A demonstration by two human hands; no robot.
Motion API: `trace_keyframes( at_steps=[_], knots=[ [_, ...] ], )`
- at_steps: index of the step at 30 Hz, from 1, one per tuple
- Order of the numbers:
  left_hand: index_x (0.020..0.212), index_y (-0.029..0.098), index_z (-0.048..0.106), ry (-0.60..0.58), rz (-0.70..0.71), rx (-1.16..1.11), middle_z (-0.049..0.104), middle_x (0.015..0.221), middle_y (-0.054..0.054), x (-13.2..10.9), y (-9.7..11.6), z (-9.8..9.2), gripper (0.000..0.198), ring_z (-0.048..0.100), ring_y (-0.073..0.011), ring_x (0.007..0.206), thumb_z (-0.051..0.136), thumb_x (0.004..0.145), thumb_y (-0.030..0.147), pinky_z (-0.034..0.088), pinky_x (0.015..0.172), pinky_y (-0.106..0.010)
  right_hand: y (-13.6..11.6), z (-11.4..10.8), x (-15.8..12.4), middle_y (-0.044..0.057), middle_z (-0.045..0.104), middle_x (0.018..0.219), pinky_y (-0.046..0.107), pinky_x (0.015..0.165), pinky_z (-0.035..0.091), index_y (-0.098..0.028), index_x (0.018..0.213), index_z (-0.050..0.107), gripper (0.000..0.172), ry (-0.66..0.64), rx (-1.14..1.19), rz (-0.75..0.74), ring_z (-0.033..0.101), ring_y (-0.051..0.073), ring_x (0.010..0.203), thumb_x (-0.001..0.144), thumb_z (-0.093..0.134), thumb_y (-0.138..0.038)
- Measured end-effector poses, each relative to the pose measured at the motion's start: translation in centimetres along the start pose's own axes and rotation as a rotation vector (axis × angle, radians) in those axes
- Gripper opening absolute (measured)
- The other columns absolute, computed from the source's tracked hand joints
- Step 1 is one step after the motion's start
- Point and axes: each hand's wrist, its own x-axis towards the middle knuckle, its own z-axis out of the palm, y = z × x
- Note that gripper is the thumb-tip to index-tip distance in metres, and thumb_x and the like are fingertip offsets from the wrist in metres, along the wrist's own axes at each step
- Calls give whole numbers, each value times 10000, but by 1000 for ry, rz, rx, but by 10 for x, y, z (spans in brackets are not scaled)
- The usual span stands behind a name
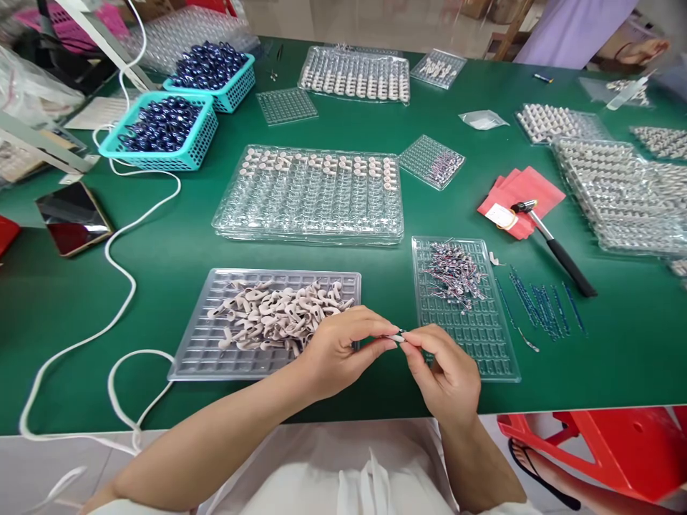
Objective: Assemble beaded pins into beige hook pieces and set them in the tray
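Note:
My left hand pinches a small white earbud shell between thumb and fingertips, above the front of the table. Closed in a pinch too, my right hand meets the shell's right end. A tiny dark bit shows there, and what the right fingers grip is mostly hidden. Left of the hands, a clear compartment tray bears a heap of white earbud shells. Partly behind my right hand lies another clear tray, with a tangled pile of small wired components on it.
A stacked clear tray holds rows of earbud pieces beyond. Turquoise baskets contain dark blue glossy parts. Right are a hammer, red sheets, blue strips and filled trays. A white cable crosses the left; a phone lies there.

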Motion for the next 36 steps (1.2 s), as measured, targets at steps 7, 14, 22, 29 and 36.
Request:
trace_keyframes(
  at_steps=[7, 14, 22, 29, 36],
  knots=[
    [939, 148, 718, 8, 43, 24, 767, 890, -31, 1, 1, 0, 155, 708, -90, 837, 695, 805, 73, 590, 757, -193, 1, 0, -1, 38, 671, 926, 274, 729, 523, -191, 1070, 644, 319, -7, -19, -13, 624, 125, 844, 841, 631, 29],
    [936, 154, 712, 29, 70, 32, 767, 895, -23, 0, -1, 1, 181, 711, -88, 841, 710, 785, 54, 593, 771, -195, 1, -1, -1, 33, 665, 919, 274, 737, 517, -184, 1059, 638, 315, -12, -15, -18, 618, 121, 843, 833, 638, 35],
    [927, 160, 708, 42, 64, 21, 766, 887, -18, 0, -2, 2, 175, 708, -86, 824, 717, 781, 64, 582, 761, -190, 0, 0, 0, 36, 670, 917, 280, 734, 515, -187, 1063, 636, 310, -9, -25, -32, 621, 129, 842, 841, 624, 30],
    [944, 173, 695, 43, 10, -15, 758, 876, -11, -2, -1, 3, 173, 693, -83, 814, 711, 794, 88, 569, 768, -203, 0, 2, -1, 42, 661, 897, 283, 718, 509, -179, 1040, 619, 278, 12, -53, -67, 615, 136, 823, 848, 609, 22],
    [915, 170, 701, 56, -3, -18, 756, 859, -10, -3, 1, 5, 122, 683, -84, 796, 706, 805, 119, 555, 754, -202, -1, 3, 0, 37, 648, 872, 266, 713, 504, -175, 1019, 609, 250, 47, -118, -122, 604, 128, 806, 856, 600, 14]
  ],
)
